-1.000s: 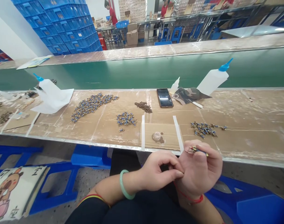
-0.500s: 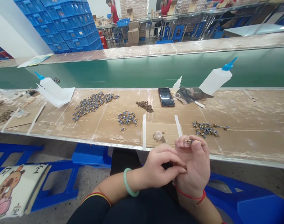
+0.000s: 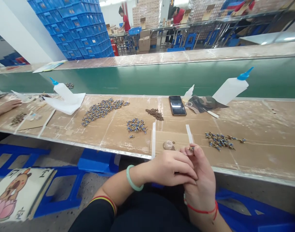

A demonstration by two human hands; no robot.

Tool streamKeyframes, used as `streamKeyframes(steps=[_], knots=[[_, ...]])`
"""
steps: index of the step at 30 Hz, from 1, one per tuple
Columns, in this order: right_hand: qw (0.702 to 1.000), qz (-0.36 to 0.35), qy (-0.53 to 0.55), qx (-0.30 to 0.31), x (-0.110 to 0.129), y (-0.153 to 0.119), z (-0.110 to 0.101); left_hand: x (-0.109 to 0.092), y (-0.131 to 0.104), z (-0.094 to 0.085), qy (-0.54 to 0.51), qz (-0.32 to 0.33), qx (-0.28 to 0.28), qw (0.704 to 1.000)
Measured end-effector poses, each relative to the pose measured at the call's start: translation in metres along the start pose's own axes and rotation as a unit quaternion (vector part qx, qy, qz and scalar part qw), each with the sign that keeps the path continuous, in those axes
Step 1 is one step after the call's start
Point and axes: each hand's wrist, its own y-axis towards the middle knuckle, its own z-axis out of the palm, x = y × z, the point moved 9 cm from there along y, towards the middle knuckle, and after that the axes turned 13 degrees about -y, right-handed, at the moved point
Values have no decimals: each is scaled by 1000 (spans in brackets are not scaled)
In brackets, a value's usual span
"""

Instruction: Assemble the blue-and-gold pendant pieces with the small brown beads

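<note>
My left hand [image 3: 173,168], with a green bangle at the wrist, lies across my right palm, fingers pressed together; whatever its fingertips hold is hidden. Thumb and fingers of my right hand [image 3: 202,174] pinch a small blue-and-gold piece [image 3: 191,148]. Just beyond the hands, a round clear dish [image 3: 168,145] sits on a taped cardboard sheet [image 3: 158,138]. Similar pieces lie in a right pile [image 3: 219,140], a middle pile [image 3: 136,125] and a larger left pile [image 3: 100,109]. Small brown pieces [image 3: 155,113] form another heap.
A phone [image 3: 178,105], small bottle [image 3: 188,93], camouflage cloth [image 3: 203,103] and white-handled tool [image 3: 212,114] lie behind. Blue-tipped bottles stand right [image 3: 231,90] and left [image 3: 64,91]. Another person's hand [image 3: 13,104] rests at far left. Blue stools [image 3: 97,161] are below the table edge.
The view has shifted, and the scene sits farther right and lower. My left hand has turned more palm-down over my right palm. Another person's hand has come into view at far left.
</note>
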Motion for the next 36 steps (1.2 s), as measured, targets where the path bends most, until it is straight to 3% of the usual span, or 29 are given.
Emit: streamKeyframes(steps=[3,4,8,10,13,14,16,21,26,31,36], knots=[[988,129,80,-19,-25,-8,-1,-5,4,-3,-12,7,37,999],[985,143,90,-20,-28,-9,-1,-7,5,-5,-28,10,33,999],[990,111,81,27,-22,-2,5,1,4,-16,-199,-32,-28,979],[993,82,81,35,-17,3,5,13,-2,-28,-336,-56,-122,932],[994,65,90,0,-16,8,-2,36,-21,-43,-500,-72,-281,816],[993,69,91,-10,-17,8,-4,41,-26,-44,-536,-71,-307,783],[993,78,90,-19,-19,9,-7,45,-30,-43,-580,-60,-321,746],[997,62,33,-12,-17,12,-14,44,-31,-43,-589,-64,-324,738],[991,6,-135,17,-8,21,-25,41,-41,-50,-574,-69,-323,749],[923,-112,-354,103,8,35,-20,66,-73,-56,-578,-45,-366,728],[865,-173,-435,183,5,42,-9,89,-87,-52,-574,-37,-385,722]])
